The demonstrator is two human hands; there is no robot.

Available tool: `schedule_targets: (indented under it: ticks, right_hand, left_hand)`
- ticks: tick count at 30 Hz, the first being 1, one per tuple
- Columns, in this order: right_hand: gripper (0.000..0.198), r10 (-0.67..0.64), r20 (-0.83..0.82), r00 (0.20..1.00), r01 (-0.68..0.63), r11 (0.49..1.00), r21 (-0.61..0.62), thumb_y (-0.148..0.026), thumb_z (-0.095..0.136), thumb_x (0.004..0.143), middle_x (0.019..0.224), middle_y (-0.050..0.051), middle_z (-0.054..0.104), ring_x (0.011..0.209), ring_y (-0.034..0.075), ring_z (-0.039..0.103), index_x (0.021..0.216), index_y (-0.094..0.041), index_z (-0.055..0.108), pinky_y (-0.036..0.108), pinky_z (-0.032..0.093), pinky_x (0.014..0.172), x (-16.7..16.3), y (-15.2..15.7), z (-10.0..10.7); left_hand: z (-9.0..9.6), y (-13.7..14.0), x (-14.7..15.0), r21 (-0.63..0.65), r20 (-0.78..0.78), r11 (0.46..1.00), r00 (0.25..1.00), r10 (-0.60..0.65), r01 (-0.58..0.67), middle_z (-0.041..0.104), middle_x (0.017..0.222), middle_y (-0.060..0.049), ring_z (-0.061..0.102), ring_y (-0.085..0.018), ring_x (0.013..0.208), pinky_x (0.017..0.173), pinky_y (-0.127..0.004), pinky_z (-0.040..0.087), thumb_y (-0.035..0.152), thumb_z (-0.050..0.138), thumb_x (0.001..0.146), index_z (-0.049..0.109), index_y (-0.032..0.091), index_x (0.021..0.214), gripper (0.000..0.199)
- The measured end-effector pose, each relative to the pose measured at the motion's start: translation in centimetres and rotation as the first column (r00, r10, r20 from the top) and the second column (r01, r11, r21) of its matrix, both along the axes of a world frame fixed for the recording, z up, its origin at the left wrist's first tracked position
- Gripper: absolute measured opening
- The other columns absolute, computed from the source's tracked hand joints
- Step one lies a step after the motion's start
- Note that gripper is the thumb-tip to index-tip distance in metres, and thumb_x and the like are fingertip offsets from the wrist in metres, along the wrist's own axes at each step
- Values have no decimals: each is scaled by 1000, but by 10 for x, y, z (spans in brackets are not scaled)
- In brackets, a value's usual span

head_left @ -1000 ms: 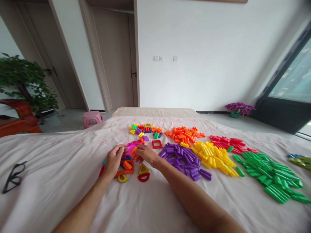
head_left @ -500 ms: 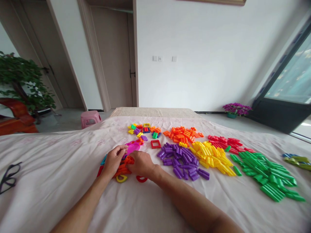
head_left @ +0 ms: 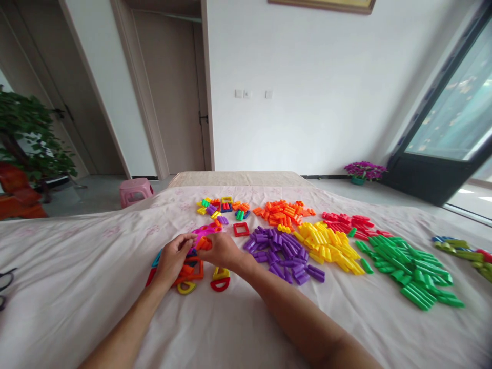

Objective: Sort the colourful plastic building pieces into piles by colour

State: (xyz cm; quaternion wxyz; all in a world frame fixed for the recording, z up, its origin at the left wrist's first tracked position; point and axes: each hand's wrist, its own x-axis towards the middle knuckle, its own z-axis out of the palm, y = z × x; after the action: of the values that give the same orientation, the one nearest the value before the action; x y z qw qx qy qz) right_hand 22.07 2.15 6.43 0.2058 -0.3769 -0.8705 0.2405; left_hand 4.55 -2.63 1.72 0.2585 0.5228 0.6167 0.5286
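Observation:
My right hand is closed around an orange tube-shaped toy block, raised over the heap of pieces. Close beside it, my left hand has thumb and fingers pinched together; what they hold, if anything, is hidden. Magenta plastic pieces lie just behind the fingertips. Beneath the hands are an orange frame piece and a teal piece, partly covered by my left hand. A yellow rounded piece and a red half-ring piece lie nearer to me.
Purple blocks, orange blocks, yellow blocks, red blocks and green blocks form piles on the tablecloth. A red square frame lies behind my right hand. Black glasses rest at far left.
My right hand has lifted slightly with the orange block, uncovering more of the orange frame and the red half-ring below. The camera view has shifted a little to the right.

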Motion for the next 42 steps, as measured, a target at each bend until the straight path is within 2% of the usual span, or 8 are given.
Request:
schedule_targets:
  ticks: [8, 15, 20, 22, 24, 28, 33, 42]
  right_hand:
    - [20, -204, -64, 977, 209, 975, 81, -35, 66, 82, 82, 4, 67, 74, 16, 58, 89, -16, 67, 24, 40, 65, 36, 52, 12]
    - [33, -628, 13, 778, 611, 761, 217, -24, 57, 88, 115, 14, 65, 102, 24, 63, 120, -17, 63, 30, 44, 81, 107, 96, 25]
    - [47, -719, -82, 691, 697, 631, 340, -20, 53, 89, 133, 14, 53, 110, 26, 59, 137, -21, 54, 32, 46, 83, 120, 96, 36]
    - [44, -666, -89, 740, 652, 679, 337, -19, 52, 90, 131, 13, 55, 107, 24, 60, 134, -22, 57, 31, 46, 81, 109, 90, 40]
    - [36, -528, -67, 847, 524, 805, 280, -18, 53, 90, 120, 10, 63, 98, 21, 62, 123, -23, 65, 28, 46, 78, 91, 79, 41]
    - [19, -40, -14, 999, 42, 987, 155, -20, 58, 87, 93, 3, 74, 82, 16, 64, 94, -21, 76, 23, 43, 72, 44, 42, 34]
    - [16, 263, 192, 945, -285, 954, 95, -32, 63, 86, 86, 0, 75, 72, 15, 63, 91, -24, 76, 22, 38, 60, -1, -10, 13]
    - [26, 150, 180, 972, -189, 956, 226, -42, 57, 92, 106, 6, 72, 91, 23, 68, 108, -24, 66, 28, 46, 69, -12, -37, 8]
  left_hand:
    - [-1, 1, 1, -6, 45, 1000, 999, 9, -9, 74, 107, -7, 68, -24, 100, 88, -34, 51, 49, 59, 83, 69, 20, 110, 41]
    - [3, 0, 3, -24, 33, 1000, 999, 2, -1, 74, 107, -9, 68, -25, 100, 89, -35, 52, 49, 58, 83, 68, 18, 109, 42]
    - [2, 0, 2, -20, 36, 1000, 999, -1, 2, 74, 103, -8, 68, -24, 96, 85, -33, 53, 51, 58, 83, 68, 18, 110, 43]
    - [0, 0, 1, -12, 35, 1000, 999, 3, -2, 74, 103, -8, 68, -23, 95, 84, -33, 53, 51, 59, 83, 69, 18, 110, 43]
    - [-1, 1, 1, -5, 47, 1000, 999, 8, -8, 74, 103, -8, 69, -23, 94, 83, -32, 52, 51, 60, 82, 69, 18, 109, 44]
    - [-1, 1, 1, -2, 89, 1000, 996, 7, -7, 75, 100, -7, 69, -23, 92, 79, -31, 53, 53, 61, 81, 70, 18, 110, 46]
    - [2, 0, 1, 9, 61, 1000, 998, 7, -8, 74, 104, -6, 68, -23, 92, 81, -32, 52, 48, 60, 82, 70, 17, 112, 45]
    - [1, 3, 0, 1, 95, 1000, 995, -6, 6, 75, 100, -7, 69, -25, 92, 81, -34, 52, 45, 61, 79, 69, 15, 112, 45]
